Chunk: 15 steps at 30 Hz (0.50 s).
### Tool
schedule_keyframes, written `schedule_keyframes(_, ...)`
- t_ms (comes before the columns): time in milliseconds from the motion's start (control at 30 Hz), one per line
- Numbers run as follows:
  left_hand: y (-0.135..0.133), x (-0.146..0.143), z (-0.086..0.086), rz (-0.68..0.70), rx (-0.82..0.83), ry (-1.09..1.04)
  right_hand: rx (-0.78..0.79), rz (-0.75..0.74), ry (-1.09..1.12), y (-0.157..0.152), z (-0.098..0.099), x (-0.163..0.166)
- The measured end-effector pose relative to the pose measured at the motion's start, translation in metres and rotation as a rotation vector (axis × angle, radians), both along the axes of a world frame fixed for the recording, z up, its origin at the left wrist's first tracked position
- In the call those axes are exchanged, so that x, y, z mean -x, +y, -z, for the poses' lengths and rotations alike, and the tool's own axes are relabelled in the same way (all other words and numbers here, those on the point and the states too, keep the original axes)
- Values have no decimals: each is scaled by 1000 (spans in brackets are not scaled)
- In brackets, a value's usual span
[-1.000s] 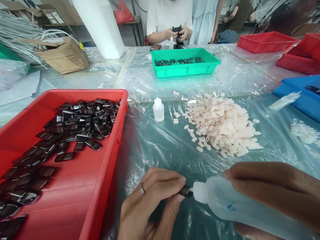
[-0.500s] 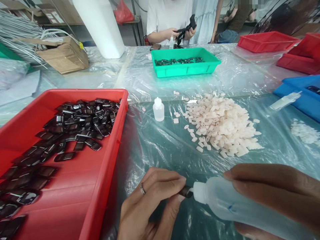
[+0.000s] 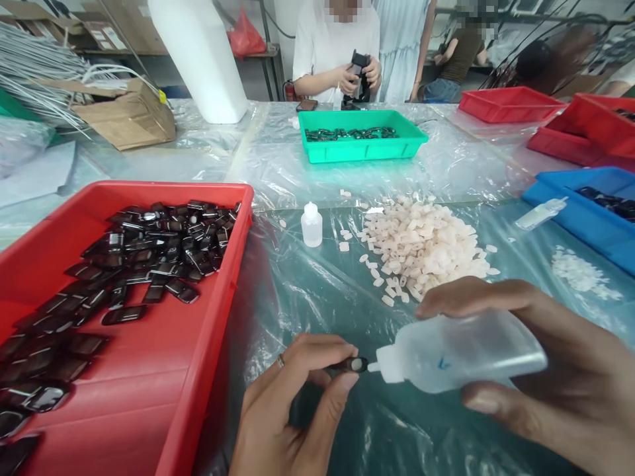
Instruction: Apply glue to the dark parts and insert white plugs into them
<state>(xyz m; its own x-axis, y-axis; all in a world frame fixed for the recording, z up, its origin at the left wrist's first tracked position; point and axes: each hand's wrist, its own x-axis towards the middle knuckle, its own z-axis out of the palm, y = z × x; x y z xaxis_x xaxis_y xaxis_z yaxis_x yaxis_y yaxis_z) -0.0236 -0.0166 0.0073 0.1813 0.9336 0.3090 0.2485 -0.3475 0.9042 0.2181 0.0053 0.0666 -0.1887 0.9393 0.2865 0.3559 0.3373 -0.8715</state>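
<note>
Between the thumb and fingers of my left hand [image 3: 302, 396] I pinch a small dark glossy piece [image 3: 358, 363] with a pale round spot on its face. My right hand [image 3: 560, 363] is closed around a translucent squeeze bottle [image 3: 461, 350], tilted onto its side. The bottle's thin nozzle points left and meets, or nearly meets, the end of the dark piece. Beyond my hands lies a heap of small whitish oval pieces [image 3: 426, 244]. To the left, a red tray [image 3: 163, 390] holds many similar dark pieces [image 3: 163, 241].
A small squeeze bottle [image 3: 312, 226] stands upright mid-table. Farther back is a green tray [image 3: 367, 151] with dark pieces. A blue bin [image 3: 570, 198] and red trays [image 3: 510, 106] sit right. A tall white container [image 3: 208, 66] stands back left. Across the table, a person [image 3: 337, 59] handles a black object.
The squeeze bottle has drawn back slightly and levelled, showing more of its body. The dark piece has turned so its pale spot shows. The person opposite has turned the black object upright.
</note>
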Motion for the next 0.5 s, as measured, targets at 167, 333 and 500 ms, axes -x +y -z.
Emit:
schedule_keyframes(167,0,-2,-1,-39,55,-21,325,-83,326,10,14,1)
schedule_keyframes(333,1,-2,1,-71,78,11,601,-65,885,15,23,10)
schedule_keyframes(500,3,-2,8,-100,33,28,703,-48,1174,19,23,12)
